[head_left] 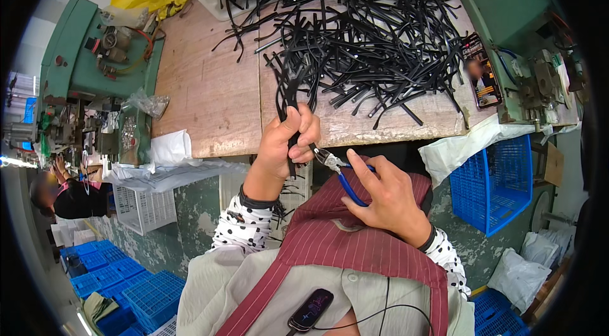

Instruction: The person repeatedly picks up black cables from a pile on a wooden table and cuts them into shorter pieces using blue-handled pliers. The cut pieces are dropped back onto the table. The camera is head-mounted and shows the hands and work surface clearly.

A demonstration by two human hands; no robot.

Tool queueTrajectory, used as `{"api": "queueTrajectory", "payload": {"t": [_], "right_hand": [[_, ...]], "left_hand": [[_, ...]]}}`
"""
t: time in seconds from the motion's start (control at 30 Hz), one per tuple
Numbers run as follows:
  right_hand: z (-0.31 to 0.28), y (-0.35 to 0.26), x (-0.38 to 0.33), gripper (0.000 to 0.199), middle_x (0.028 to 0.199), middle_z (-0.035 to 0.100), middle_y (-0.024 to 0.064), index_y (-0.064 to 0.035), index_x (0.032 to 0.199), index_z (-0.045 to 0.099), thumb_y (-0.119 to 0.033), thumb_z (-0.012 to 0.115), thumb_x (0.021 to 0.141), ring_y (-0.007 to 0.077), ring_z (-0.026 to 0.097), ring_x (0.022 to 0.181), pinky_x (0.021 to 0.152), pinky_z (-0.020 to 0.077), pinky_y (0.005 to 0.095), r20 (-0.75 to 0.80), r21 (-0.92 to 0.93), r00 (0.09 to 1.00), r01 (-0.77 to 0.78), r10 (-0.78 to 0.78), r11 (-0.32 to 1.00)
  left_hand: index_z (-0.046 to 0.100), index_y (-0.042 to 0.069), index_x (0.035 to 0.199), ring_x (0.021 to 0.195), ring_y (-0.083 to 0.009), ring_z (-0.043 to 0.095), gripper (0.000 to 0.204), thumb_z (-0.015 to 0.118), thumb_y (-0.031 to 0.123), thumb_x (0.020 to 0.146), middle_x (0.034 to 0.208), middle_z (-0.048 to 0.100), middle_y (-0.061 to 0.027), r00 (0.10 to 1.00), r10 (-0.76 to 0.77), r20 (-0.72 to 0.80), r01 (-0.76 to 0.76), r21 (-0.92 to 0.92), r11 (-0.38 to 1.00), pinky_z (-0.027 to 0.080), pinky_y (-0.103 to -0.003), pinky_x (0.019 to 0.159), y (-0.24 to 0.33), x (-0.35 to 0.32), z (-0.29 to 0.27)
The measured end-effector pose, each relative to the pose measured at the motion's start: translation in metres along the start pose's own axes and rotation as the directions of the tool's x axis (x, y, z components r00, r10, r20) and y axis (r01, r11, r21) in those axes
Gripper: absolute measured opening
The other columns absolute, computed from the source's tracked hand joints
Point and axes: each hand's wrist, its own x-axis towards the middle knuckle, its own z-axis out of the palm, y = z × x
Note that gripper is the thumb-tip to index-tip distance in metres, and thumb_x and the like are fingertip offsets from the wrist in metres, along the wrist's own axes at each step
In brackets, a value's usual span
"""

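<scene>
My left hand (287, 144) is closed around a bunch of black plastic strips (288, 92) that stick up from the fist, just in front of the table's near edge. My right hand (388, 199) grips blue-handled cutting pliers (336, 171); their metal jaws point up-left and almost touch the bottom of the bunch under my left fingers. A large loose pile of the same black strips (374, 38) covers the wooden table (209, 88) behind the hands.
A green machine (95, 76) stands at the table's left end and another green machine (520, 25) at the right. A blue plastic crate (501, 184) sits low right, several blue crates (127, 279) low left. Another person (70, 196) works at far left.
</scene>
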Motion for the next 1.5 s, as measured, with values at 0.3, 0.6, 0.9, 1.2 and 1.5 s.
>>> {"api": "queueTrajectory", "payload": {"t": [0.3,0.6,0.9,1.2,1.5], "right_hand": [[0.011,0.008,-0.007,0.088,0.093,0.056,0.0117,-0.0093,0.142,0.054,-0.030,0.087,0.063,0.0281,0.059,0.079,0.066,0.0514,0.0382,-0.058,-0.048,0.988,-0.146,0.143,0.988],[0.012,0.011,-0.008,0.089,0.093,0.056,0.0110,-0.0100,0.141,0.054,-0.031,0.087,0.062,0.0282,0.059,0.079,0.065,0.0511,0.0390,-0.038,-0.032,0.991,-0.132,0.130,0.991],[0.007,0.012,-0.009,0.089,0.093,0.056,0.0110,-0.0101,0.142,0.053,-0.030,0.087,0.062,0.0280,0.058,0.080,0.065,0.0512,0.0385,-0.058,-0.054,0.990,-0.130,0.127,0.990],[0.002,0.002,0.004,0.090,0.092,0.056,0.0111,-0.0082,0.142,0.054,-0.030,0.088,0.061,0.0270,0.058,0.077,0.066,0.0511,0.0375,-0.097,0.060,0.992,-0.078,0.083,0.995],[0.002,-0.001,0.005,0.094,0.092,0.057,0.0126,-0.0024,0.143,0.051,-0.031,0.088,0.062,0.0269,0.057,0.076,0.067,0.0497,0.0362,-0.055,0.116,0.997,-0.053,0.060,0.992]], "left_hand": [[0.068,0.006,0.096,0.066,-0.0160,0.057,0.027,0.060,0.031,0.102,0.076,0.062,-0.0071,0.751,0.625,-0.214,0.009,0.949,0.315,0.045,-0.030,0.061,0.007,0.017,-0.026],[0.071,0.016,0.099,0.092,-0.0301,0.063,0.038,0.064,-0.008,0.071,0.107,0.060,-0.0036,0.924,0.248,0.290,-0.069,0.766,-0.639,0.053,-0.041,0.073,0.087,0.061,-0.102],[0.061,0.005,0.109,0.091,-0.0248,0.064,0.029,0.064,-0.003,0.081,0.096,0.067,-0.0087,0.848,0.464,0.257,-0.090,0.932,-0.351,0.051,-0.035,0.078,0.050,0.041,-0.067],[0.048,0.009,0.095,0.056,-0.0065,0.036,0.037,0.043,0.044,0.107,0.082,0.049,-0.0027,0.929,0.357,-0.097,-0.338,0.166,0.926,0.039,-0.023,0.056,-0.004,0.009,-0.002],[0.047,0.010,0.093,0.054,-0.0062,0.036,0.037,0.046,0.046,0.105,0.073,0.046,-0.0017,0.908,0.418,-0.034,-0.408,0.152,0.900,0.038,-0.022,0.053,-0.017,0.007,0.017]]}}
